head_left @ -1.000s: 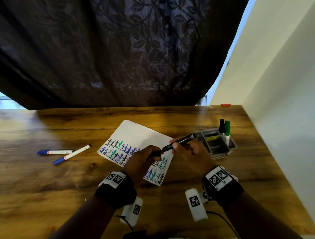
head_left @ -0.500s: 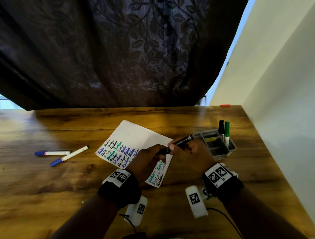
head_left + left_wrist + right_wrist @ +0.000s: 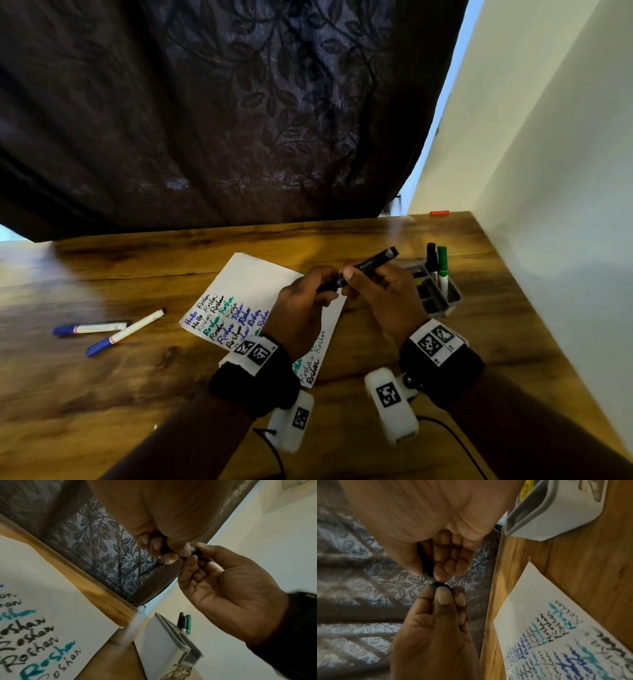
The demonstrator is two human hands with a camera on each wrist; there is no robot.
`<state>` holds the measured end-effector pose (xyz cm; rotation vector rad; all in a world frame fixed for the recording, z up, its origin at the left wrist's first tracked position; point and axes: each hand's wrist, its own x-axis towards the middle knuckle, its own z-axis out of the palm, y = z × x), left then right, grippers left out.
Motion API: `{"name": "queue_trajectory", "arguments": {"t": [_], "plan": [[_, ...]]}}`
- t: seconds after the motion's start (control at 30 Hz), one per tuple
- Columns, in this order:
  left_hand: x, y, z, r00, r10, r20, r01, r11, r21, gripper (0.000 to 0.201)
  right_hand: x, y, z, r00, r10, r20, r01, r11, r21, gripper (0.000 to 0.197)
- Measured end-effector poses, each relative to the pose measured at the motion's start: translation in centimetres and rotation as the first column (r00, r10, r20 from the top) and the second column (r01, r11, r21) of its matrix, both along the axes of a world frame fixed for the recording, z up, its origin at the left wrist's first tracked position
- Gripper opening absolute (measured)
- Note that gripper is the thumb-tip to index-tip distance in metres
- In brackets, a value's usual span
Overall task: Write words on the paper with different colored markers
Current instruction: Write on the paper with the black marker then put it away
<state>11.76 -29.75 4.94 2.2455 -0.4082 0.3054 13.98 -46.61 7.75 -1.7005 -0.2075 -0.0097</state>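
Observation:
A white paper [image 3: 250, 281] with words in black, blue and teal lies on the wooden table [image 3: 342, 236]. Above its right edge both hands hold one black marker [image 3: 371, 263], tilted with its back end up and to the right. My right hand [image 3: 356, 279] grips the barrel [image 3: 425, 561]. My left hand [image 3: 325, 291] pinches the marker's front end [image 3: 440, 586]; whether that part is a cap or the tip is hidden by the fingers. In the left wrist view only a short black piece of the marker [image 3: 200, 554] shows between the two hands.
A grey desk organiser [image 3: 448, 303] stands right of the hands, holding an upright black marker [image 3: 431, 255] and green marker [image 3: 442, 260]. Two blue-capped markers [image 3: 90, 328] [image 3: 125, 333] lie at the left. A small red object [image 3: 439, 213] sits at the far right corner, beside the wall.
Both hands have lifted the black marker off the paper and drawn closer together. The marker's back end now points higher and further right.

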Motion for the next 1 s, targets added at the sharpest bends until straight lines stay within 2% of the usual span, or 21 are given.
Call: {"name": "queue_trajectory", "arguments": {"t": [0.1,0.17,0.23,0.3,0.37,0.43,0.5,0.57,0.6,0.67,0.8,0.9,0.97,1.0], "plan": [[0.4,-0.3,1.1,1.0,0.007,-0.009,-0.007,1.0,-0.009,0.032,0.0,0.3,0.3,0.998,-0.047,-0.037,0.05,0.995,0.081,0.018],[0.8,-0.1,1.5,0.997,-0.015,-0.076,0.012,0.999,-0.038,0.02,0.1,0.3,0.4,0.999,-0.039,-0.027,0.04,0.998,0.05,0.024],[0.7,0.2,1.7,0.995,-0.034,-0.091,0.027,0.997,-0.078,0.014,0.0,0.0,0.6,0.999,-0.005,-0.043,0.007,0.998,0.064,0.023],[0.3,0.5,1.9,0.996,-0.026,-0.08,0.019,0.996,-0.084,0.012,0.0,-0.5,0.6,0.996,-0.01,-0.091,0.024,0.987,0.157,0.02],[0.0,0.9,2.1,0.994,-0.011,-0.11,0.0,0.996,-0.094,0.008,0.0,-1.6,0.6,0.993,-0.064,-0.098,0.084,0.975,0.205,0.033],[0.0,1.4,2.0,0.989,0.004,-0.15,-0.02,0.994,-0.104,0.012,0.1,-3.1,0.6,0.996,-0.083,-0.046,0.088,0.989,0.123,0.038],[0.0,1.8,1.9,0.982,0.019,-0.186,-0.043,0.991,-0.125,0.018,0.3,-4.4,0.4,0.999,-0.014,0.048,0.017,0.997,-0.077,0.031],[-0.1,1.8,2.0,0.974,0.015,-0.226,-0.053,0.986,-0.161,0.015,0.3,-5.0,0.0,0.982,0.078,0.17,-0.012,0.934,-0.357,0.025],[-0.1,1.7,2.1,0.971,0.003,-0.241,-0.048,0.983,-0.179,0.013,0.3,-5.0,-0.3,0.968,0.116,0.221,-0.008,0.899,-0.438,0.024],[0.0,1.5,2.1,0.968,-0.019,-0.249,-0.031,0.98,-0.195,0.009,-0.1,-4.8,-0.7,0.959,0.135,0.251,-0.006,0.889,-0.457,0.024],[0.3,1.5,2.4,0.978,-0.051,-0.202,0.032,0.995,-0.096,0.012,-1.1,-4.6,-1.5,0.964,0.091,0.249,0.029,0.897,-0.44,0.026],[0.9,1.6,3.0,0.978,-0.139,-0.158,0.149,0.987,0.055,0.013,-1.6,-4.6,-2.1,0.963,0.227,0.147,-0.123,0.852,-0.509,0.017],[1.3,1.1,2.9,0.954,-0.226,-0.197,0.25,0.962,0.107,0.015,-1.8,-4.4,-2.4,0.933,0.318,0.17,-0.163,0.792,-0.588,0.019],[1.4,0.7,2.7,0.941,-0.246,-0.233,0.274,0.957,0.095,0.017,-1.7,-4.3,-2.7,0.921,0.327,0.212,-0.146,0.795,-0.589,0.02]]}}
